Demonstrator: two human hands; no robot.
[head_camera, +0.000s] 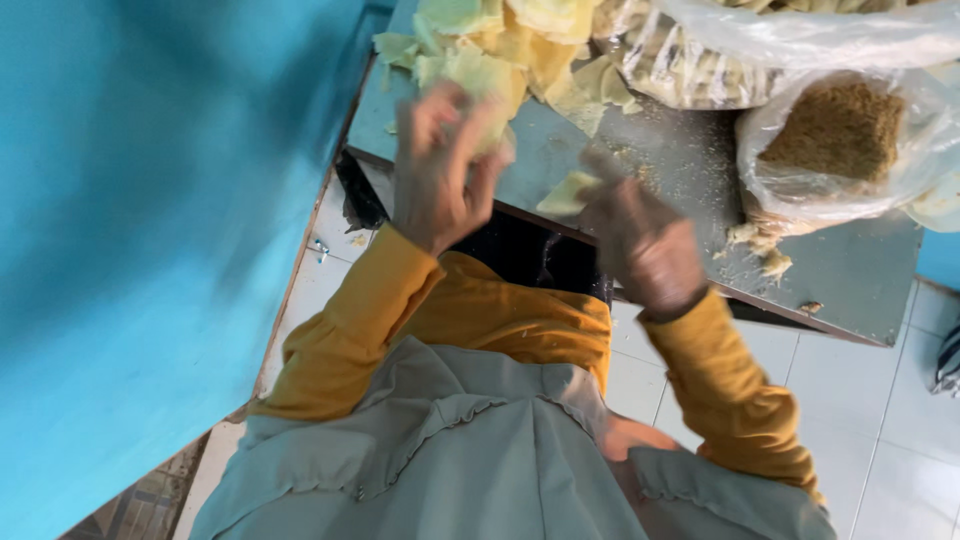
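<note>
Viewing from the head camera: left hand (437, 170) is raised above the grey worktop (850, 270), fingers curled around a pale yellow sheet (478, 82). Right hand (640, 240) is blurred; fingers close on a second small sheet (567, 195) near the worktop's near edge, grip not fully resolved. A pile of sheets (520, 35) lies far left. A bag of brown filling (840, 135) stands far right. Judgement: much of the pile remains unhandled.
</note>
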